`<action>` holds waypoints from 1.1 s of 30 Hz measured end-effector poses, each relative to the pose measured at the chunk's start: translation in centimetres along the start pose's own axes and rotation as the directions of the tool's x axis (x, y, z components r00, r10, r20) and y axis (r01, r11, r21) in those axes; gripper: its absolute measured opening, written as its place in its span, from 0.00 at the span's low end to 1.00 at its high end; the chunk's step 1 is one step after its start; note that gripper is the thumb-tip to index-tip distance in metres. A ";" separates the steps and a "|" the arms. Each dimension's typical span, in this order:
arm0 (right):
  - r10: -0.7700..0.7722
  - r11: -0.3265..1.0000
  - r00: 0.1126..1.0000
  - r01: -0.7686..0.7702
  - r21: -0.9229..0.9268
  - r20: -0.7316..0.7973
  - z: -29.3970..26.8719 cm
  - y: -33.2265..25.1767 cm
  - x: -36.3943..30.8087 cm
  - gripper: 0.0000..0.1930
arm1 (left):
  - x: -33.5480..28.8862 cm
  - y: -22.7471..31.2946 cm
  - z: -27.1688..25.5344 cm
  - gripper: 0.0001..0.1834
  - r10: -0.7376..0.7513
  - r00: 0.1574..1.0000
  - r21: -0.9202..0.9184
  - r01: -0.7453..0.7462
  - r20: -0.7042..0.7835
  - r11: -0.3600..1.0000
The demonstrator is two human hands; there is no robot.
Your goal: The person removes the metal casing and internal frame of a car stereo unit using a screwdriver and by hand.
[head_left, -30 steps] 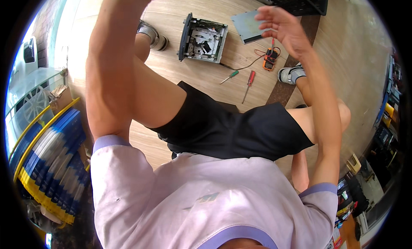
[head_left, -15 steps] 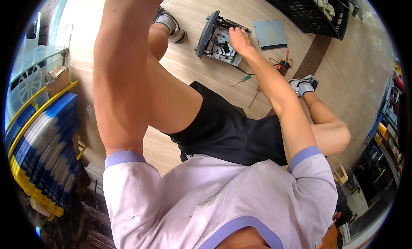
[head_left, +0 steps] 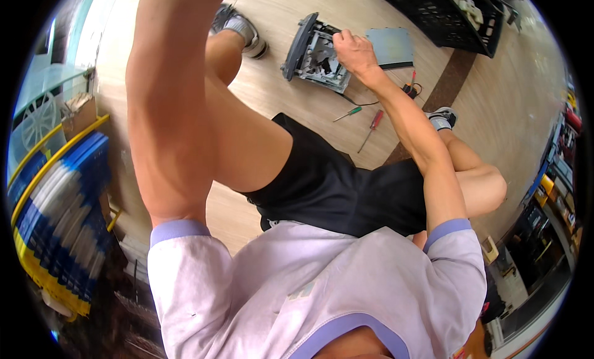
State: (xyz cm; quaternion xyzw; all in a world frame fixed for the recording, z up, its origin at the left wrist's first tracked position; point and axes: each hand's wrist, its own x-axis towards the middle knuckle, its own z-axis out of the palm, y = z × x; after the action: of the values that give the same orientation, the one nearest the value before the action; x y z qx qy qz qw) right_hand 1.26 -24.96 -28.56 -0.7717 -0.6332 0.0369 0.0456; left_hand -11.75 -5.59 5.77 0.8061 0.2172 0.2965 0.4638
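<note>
On the floor in front of me sits an opened disc-player unit (head_left: pixel 320 60), a metal box with a dark front panel on its left and its inner mechanism exposed. My right hand (head_left: pixel 354 54) is at its right side, fingers bent and pressed together. Whatever is between the fingertips is hidden. My left arm (head_left: pixel 170 99) reaches up past the top edge, so the left hand is out of sight. A flat grey metal plate (head_left: pixel 391 44) lies just right of my right hand. Nearer me are a green-handled screwdriver (head_left: pixel 348 114) and a red-handled screwdriver (head_left: pixel 371 130).
Partly behind my right forearm lies a small black-and-red device with a cable (head_left: pixel 408 91). A black plastic crate (head_left: pixel 427 15) stands at the far right. A yellow rack (head_left: pixel 59 167) with blue and white packs is on the left; crowded shelves (head_left: pixel 557 173) line the right.
My right hand has moved slightly right, its fingers now more curled together. My right forearm has shifted right, uncovering the red screwdriver handle and covering more of the small cabled device.
</note>
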 end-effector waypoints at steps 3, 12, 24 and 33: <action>-0.057 0.989 0.993 0.042 -0.142 -0.100 -1.8 -1.8 0.3 0.03 | 0.4 -1.3 -0.1 0.21 0.059 0.998 0.152 -0.055 -0.025 0.987; -0.214 0.961 0.936 0.150 -0.232 -0.279 -3.3 -1.9 -1.2 0.03 | 1.6 -1.2 1.3 0.21 -0.082 0.997 0.078 0.081 0.002 0.994; -0.151 0.943 0.972 0.087 -0.320 -0.179 -3.5 -3.3 -2.9 0.03 | 2.2 -1.9 4.5 0.24 0.028 0.999 -0.027 -0.028 0.019 0.999; -0.021 0.921 0.998 -0.006 -0.389 -0.067 -2.6 -0.7 -2.4 0.03 | 2.9 -1.3 5.5 0.23 -0.079 0.994 -0.138 0.089 0.074 0.987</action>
State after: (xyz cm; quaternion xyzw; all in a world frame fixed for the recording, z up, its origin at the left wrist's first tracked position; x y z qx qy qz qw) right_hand 0.44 -27.29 -25.89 -0.7639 -0.6289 -0.1164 -0.0864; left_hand -6.01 -6.60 3.25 0.7712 0.2135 0.2636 0.5386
